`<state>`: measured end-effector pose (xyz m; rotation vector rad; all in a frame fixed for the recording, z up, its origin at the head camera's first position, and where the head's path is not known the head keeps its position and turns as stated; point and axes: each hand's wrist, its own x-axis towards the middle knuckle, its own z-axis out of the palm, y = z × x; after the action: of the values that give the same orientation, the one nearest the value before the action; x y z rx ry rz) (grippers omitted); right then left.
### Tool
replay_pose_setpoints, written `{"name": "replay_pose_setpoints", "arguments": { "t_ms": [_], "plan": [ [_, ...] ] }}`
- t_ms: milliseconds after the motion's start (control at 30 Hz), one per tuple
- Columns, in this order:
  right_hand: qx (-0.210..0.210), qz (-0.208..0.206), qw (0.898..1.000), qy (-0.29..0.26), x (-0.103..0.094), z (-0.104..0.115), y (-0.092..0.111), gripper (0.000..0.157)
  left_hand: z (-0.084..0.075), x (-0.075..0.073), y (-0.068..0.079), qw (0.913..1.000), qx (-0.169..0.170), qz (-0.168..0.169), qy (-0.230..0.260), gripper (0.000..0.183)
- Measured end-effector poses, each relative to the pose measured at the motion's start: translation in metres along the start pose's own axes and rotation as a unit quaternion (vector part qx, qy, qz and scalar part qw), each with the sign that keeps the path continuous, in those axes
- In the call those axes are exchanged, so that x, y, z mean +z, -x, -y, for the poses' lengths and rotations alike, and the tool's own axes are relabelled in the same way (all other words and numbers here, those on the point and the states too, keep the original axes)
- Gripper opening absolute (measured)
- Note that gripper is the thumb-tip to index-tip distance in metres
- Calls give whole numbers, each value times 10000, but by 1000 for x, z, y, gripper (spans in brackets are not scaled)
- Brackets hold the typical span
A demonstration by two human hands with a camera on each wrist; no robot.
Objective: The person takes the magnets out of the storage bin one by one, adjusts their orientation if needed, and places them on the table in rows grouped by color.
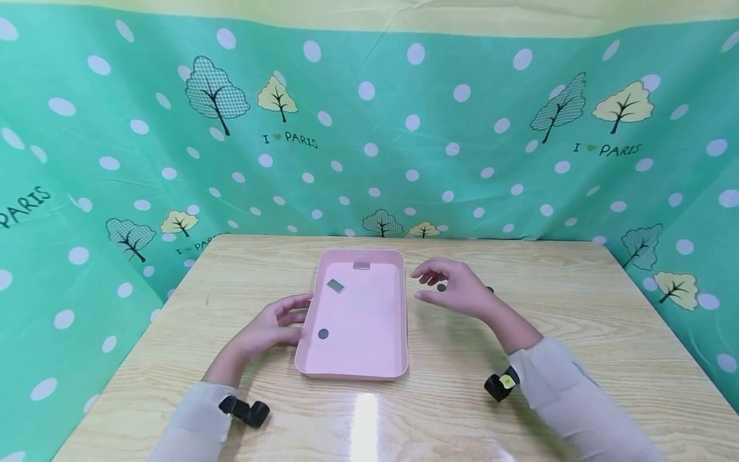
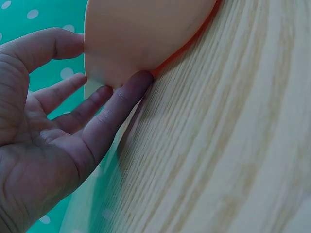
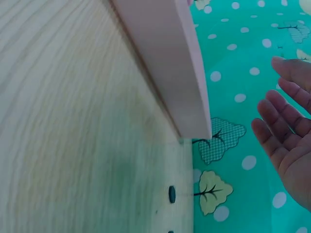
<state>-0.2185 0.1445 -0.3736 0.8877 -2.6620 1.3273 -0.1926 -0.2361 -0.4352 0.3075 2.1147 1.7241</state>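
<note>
A shallow pink tray (image 1: 362,321) lies on the wooden table. Inside it are a dark round disc (image 1: 323,333) near the left wall, a small grey-green rectangular piece (image 1: 335,286) and another small rectangular piece (image 1: 361,265) by the back wall. My left hand (image 1: 271,327) rests its fingertips on the tray's left side; the left wrist view shows several fingers touching the outer wall (image 2: 141,39). To the right of the tray, my right hand (image 1: 456,287) hovers with fingers loosely bent, holding nothing. Beside its palm a dark disc (image 1: 441,287) shows on the table.
Another dark disc (image 1: 490,289) is partly hidden behind the right wrist. The wooden table (image 1: 231,269) ends at a green dotted cloth (image 1: 369,128) hanging behind and at both sides. Each wrist carries a small black camera, one being the left camera (image 1: 254,412).
</note>
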Motion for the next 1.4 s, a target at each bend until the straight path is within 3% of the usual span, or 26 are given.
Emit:
{"name": "replay_pose_setpoints", "arguments": {
  "t_ms": [400,767,967,1133,1400],
  "plan": [
    [-494,407,9977,-223,10,15,-19,27,0,0,1,10000,37,7,0,68],
    [-542,1344,9892,-203,20,26,-41,28,-2,0,0,9998,9,108,165,68],
    [-596,1779,9819,-264,29,31,-54,29,-14,4,5,9998,-38,143,108,69],
    [-769,1971,9767,-347,38,34,-64,30,-24,8,10,9997,1,186,128,69],
    [-732,2189,9729,-122,51,40,-76,28,-24,9,10,9998,15,195,99,68]
  ]
}}
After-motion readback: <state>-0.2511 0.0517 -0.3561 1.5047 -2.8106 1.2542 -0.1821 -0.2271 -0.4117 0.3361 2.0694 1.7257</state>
